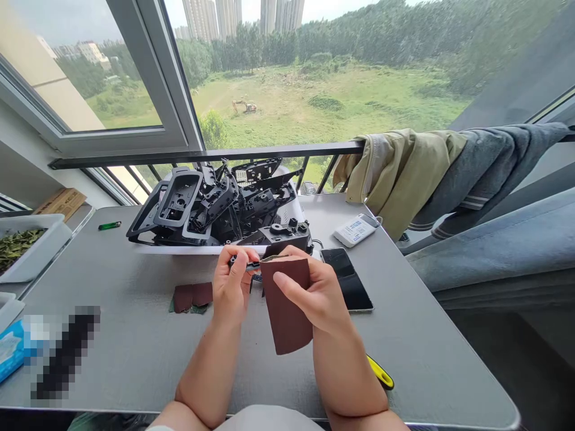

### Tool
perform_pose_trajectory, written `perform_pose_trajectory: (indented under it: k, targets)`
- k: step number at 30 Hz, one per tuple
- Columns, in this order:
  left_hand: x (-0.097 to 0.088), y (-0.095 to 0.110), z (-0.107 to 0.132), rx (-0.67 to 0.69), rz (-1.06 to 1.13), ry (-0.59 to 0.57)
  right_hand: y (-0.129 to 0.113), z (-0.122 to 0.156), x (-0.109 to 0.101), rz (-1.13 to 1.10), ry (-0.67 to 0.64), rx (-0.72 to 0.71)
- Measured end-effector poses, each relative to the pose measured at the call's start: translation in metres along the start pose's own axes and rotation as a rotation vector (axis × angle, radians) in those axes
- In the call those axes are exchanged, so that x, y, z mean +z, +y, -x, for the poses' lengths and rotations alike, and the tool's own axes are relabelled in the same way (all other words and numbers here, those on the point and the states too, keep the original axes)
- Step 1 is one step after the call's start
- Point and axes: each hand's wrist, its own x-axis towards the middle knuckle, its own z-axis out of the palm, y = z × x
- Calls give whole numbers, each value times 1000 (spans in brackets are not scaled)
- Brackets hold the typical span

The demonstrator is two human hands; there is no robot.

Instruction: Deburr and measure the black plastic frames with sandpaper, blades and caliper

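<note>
My left hand [232, 281] is closed around a small black plastic part [253, 266], most of it hidden by the fingers. In my right hand [317, 293] is a folded brown sheet of sandpaper [287, 311], pinched with the thumb across its face and hanging downward. Its upper edge meets the end of the black part in front of me. On the table left of my left hand lie smaller brown sandpaper pieces [193, 297] with green backing. Just beyond both hands, a white bin [179, 249] is heaped with black plastic parts [224, 203].
A dark phone [348, 278] and a white device [354, 230] lie right of my hands. By my right forearm is a yellow-handled tool [381, 372]. Left are a green lighter [109, 225], a tub of dried leaves [54, 239] and a blue packet [13, 350]. Trousers [404, 173] hang over the railing.
</note>
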Motion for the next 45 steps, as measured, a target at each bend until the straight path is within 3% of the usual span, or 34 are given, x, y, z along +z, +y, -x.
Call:
perform_pose_trajectory:
  k: [3, 9, 16, 20, 27, 32, 37, 45]
  targets:
    - [-2, -2, 2, 67, -71, -8, -5, 2, 0, 93, -10, -33]
    - [-7, -3, 7, 41, -204, -76, -9, 3, 3, 297, -85, -190]
    - [-7, -4, 10, 92, -265, -126, -6, 3, 2, 352, 38, -216]
    - [-8, -4, 10, 89, -268, -147, -8, 4, 2, 348, -67, -233]
    - [-5, -3, 9, 78, -262, -107, -8, 5, 0, 368, 53, -175]
    - [-5, -1, 9, 42, -229, -114, -10, 5, 2, 363, -50, -179]
    - [-6, -1, 6, 63, -194, -125, -11, 4, -3, 284, 59, -87]
    - [-2, -3, 4, 42, -103, -26, -11, 5, -10, 201, 62, -39]
